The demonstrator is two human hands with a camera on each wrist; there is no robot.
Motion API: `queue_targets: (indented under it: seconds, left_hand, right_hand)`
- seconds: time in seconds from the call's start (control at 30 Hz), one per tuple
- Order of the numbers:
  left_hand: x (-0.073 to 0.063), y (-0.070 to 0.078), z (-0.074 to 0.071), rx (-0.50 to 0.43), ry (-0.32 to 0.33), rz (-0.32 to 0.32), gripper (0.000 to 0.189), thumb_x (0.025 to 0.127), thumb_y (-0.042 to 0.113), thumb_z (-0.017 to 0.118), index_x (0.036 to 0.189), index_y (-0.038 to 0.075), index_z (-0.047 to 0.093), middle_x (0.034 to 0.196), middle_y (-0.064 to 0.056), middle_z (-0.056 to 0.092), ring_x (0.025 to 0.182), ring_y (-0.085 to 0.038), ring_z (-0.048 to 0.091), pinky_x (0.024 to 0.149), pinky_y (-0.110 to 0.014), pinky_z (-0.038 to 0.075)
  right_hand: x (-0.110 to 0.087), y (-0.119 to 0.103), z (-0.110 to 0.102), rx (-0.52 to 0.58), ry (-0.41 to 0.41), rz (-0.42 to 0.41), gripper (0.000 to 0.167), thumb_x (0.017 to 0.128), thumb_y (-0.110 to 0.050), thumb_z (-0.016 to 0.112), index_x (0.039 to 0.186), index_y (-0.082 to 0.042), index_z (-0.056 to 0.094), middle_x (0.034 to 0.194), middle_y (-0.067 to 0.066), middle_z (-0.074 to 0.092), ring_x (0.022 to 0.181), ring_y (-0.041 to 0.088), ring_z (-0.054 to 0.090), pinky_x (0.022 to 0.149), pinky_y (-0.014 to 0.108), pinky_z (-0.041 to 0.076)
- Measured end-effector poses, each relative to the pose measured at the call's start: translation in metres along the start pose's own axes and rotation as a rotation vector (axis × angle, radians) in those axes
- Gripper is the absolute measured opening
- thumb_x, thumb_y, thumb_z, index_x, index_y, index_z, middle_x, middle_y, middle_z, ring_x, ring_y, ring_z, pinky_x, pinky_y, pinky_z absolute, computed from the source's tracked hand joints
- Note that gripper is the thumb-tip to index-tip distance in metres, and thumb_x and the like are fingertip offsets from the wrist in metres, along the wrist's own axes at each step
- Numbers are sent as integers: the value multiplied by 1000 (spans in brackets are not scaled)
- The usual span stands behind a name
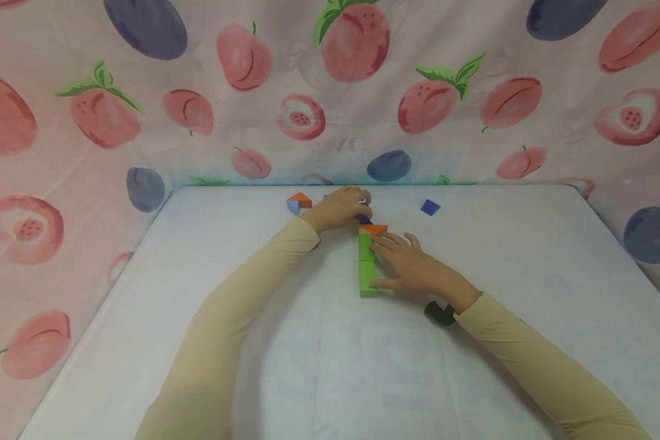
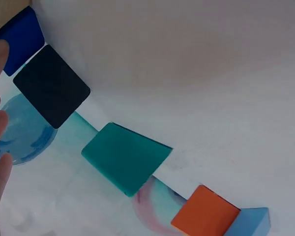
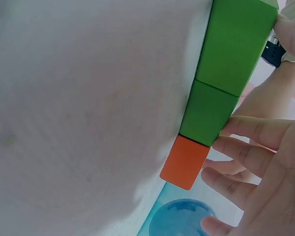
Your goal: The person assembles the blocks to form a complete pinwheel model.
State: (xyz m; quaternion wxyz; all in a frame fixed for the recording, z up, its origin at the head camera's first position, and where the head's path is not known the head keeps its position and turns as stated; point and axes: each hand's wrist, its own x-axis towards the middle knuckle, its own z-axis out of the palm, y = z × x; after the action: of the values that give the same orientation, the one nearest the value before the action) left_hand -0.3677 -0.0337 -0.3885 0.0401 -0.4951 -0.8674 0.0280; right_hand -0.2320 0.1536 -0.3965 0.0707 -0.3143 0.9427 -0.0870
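Note:
Far along the table, my left hand [image 1: 341, 208] bends its fingers over a dark blue block [image 2: 24, 39]; a fingertip touches it in the left wrist view, while the thumb is hidden. A black block [image 2: 51, 86] stands close beside the blue one. My right hand [image 1: 418, 266] lies along a row of two green blocks [image 1: 367, 275], its fingers extended and spread. In the right wrist view the thumb and fingertips touch the side of the row. An orange triangular block [image 1: 375, 229] with a pale wooden piece [image 1: 362, 230] adjoins the row's far end.
Near the far table edge are a teal block [image 2: 125, 160], an orange block [image 1: 301, 198] and a light blue block [image 1: 294, 207]. Another blue block [image 1: 431, 207] lies at the back right. A dark green curved block [image 1: 439, 313] sits beside my right wrist. A fruit-print cloth [image 1: 352, 134] borders the table.

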Motion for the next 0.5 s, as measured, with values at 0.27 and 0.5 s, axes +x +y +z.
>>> queue_targets:
  seconds: [0.27,0.5]
  left_hand:
    - [-5,1,1,1,52,32,21,87,16,66,107,21,70,118,-5,60,114,-23,55,106,-37,38]
    - [-5,-2,6,-4,32,8,21,89,16,64,109,19,69,122,-4,59,117,-22,53,109,-37,35]
  right_hand:
    - [0,1,0,1,-5,-1,83,84,-55,60,145,-5,33,152,15,31,140,40,23,107,67,15]
    - [1,2,1,-1,-12,4,84,84,-55,59,145,-5,32,152,15,31,141,40,22,107,67,15]
